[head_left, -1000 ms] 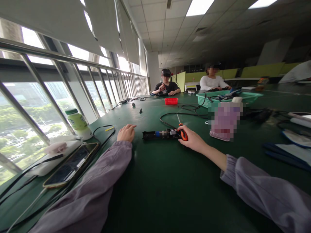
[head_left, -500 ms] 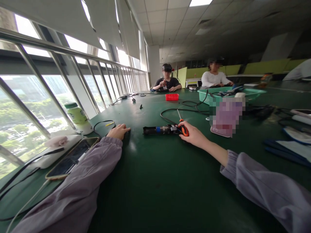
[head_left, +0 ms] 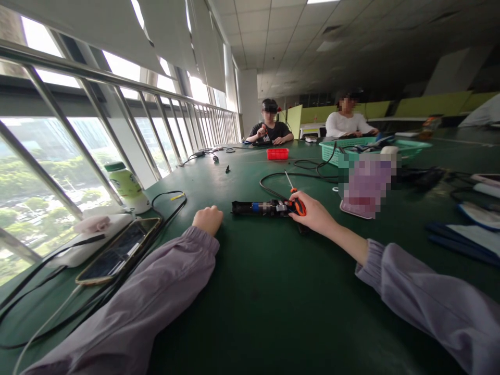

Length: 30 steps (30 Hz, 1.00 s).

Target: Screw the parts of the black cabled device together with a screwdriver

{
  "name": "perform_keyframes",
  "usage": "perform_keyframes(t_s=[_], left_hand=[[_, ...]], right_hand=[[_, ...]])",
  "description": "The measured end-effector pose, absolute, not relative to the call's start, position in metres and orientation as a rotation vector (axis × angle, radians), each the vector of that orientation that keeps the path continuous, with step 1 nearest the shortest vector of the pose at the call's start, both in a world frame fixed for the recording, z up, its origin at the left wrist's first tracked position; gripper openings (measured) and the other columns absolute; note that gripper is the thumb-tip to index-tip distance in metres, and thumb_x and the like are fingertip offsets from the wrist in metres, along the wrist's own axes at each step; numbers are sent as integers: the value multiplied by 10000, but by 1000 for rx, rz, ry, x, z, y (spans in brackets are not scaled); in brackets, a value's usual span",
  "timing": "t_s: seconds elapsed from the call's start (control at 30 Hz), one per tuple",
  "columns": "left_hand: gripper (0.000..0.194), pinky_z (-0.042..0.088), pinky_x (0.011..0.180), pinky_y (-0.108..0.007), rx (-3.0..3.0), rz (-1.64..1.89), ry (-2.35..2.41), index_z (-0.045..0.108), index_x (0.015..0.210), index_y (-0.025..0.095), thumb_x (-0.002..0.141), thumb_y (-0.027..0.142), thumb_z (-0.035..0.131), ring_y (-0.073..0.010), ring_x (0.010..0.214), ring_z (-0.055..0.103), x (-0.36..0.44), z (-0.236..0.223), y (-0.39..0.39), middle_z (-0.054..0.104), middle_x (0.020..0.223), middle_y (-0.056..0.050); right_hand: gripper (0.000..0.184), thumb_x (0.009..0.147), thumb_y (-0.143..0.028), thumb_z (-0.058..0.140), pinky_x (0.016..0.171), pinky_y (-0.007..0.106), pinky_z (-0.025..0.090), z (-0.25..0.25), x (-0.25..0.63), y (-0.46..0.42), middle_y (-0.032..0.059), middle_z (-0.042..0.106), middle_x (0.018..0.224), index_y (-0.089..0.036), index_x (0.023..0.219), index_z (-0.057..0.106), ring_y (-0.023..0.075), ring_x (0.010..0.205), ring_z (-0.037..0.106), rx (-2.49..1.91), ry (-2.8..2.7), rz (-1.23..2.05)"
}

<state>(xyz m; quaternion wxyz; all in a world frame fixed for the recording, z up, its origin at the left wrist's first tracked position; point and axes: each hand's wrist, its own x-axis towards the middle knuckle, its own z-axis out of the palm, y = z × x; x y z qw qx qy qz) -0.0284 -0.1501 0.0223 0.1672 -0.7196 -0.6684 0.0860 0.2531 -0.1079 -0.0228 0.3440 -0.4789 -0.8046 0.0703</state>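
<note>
My right hand [head_left: 312, 213] is closed around the orange-and-black handle of a screwdriver [head_left: 300, 204], whose thin shaft points away from me. The same hand rests at the right end of a black tube-shaped device [head_left: 244, 208] with a blue band and bare inner parts. This device lies sideways on the green table; a dark piece of it shows under my hand. Left of the device, apart from it, my left hand [head_left: 209, 220] is curled into a fist on the tabletop. Its fingertips are hidden, so whatever they hold, if anything, cannot be made out.
On the left are a phone [head_left: 121, 251], a white case [head_left: 96, 237] and a green-capped bottle [head_left: 127, 187]. Ahead lie a red tray [head_left: 277, 154], a small black part [head_left: 227, 169] and cables. A green basket [head_left: 330, 153] stands right; two people sit beyond.
My left hand has moved right, towards the device, and its outstretched fingers have curled into a fist. The screwdriver has tilted slightly in my right hand, which stays beside the device.
</note>
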Motion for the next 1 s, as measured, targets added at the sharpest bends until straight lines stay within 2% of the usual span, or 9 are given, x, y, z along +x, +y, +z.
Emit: perform_keyframes(t_s=[0.1, 0.17, 0.27, 0.5, 0.63, 0.73, 1.0], left_hand=[[331, 481, 607, -293, -2181, 212, -1744, 686, 821, 129, 831, 30, 371, -237, 866, 621, 7, 16, -172, 624, 931, -141], [237, 473, 579, -249, -2419, 84, -1446, 672, 856, 169, 854, 105, 444, -204, 886, 598, 32, 8, -180, 611, 957, -107], [196, 483, 573, -236, -2568, -119, -1195, 650, 851, 165, 861, 114, 460, -180, 867, 569, 57, -6, -176, 598, 939, -92], [135, 494, 771, -251, -2756, -633, -1187, 668, 873, 219, 839, 214, 537, -150, 876, 584, 52, -20, -152, 637, 914, -16], [89, 491, 708, -233, -2800, -964, -1253, 669, 813, 190, 783, 197, 585, -124, 744, 608, 48, -22, -144, 646, 805, -5], [97, 484, 694, -232, -2646, -1188, -1298, 658, 809, 179, 777, 186, 567, -121, 716, 602, 46, -21, -131, 639, 769, -8], [159, 463, 758, -247, -2476, -1165, -1182, 654, 904, 188, 843, 204, 509, -146, 825, 589, 47, -18, -102, 664, 840, -28]], right_hand=[[305, 728, -301, 603, 750, 328, 441, -24, 251, -106, 38, 587, 1038, -227, 994, 475, 205, 858, 588, -1232, -2094, 166], [293, 730, -297, 601, 762, 330, 443, -26, 246, -104, 38, 583, 1034, -228, 985, 475, 210, 884, 587, -1204, -2093, 144], [273, 734, -271, 591, 785, 332, 441, -29, 238, -101, 39, 577, 1037, -230, 978, 477, 217, 937, 581, -1175, -2093, 119], [249, 748, -269, 571, 782, 324, 441, -30, 236, -101, 36, 585, 1053, -238, 982, 492, 217, 948, 584, -1162, -2137, 120], [238, 754, -233, 538, 800, 318, 435, -28, 238, -105, 39, 586, 1083, -232, 990, 507, 213, 962, 583, -1158, -2158, 114], [250, 756, -230, 530, 802, 325, 434, -26, 237, -108, 44, 582, 1104, -230, 1006, 511, 223, 973, 582, -1180, -2181, 93], [268, 772, -224, 527, 809, 328, 440, -24, 237, -110, 51, 583, 1130, -224, 1039, 507, 227, 980, 589, -1210, -2215, 45]])
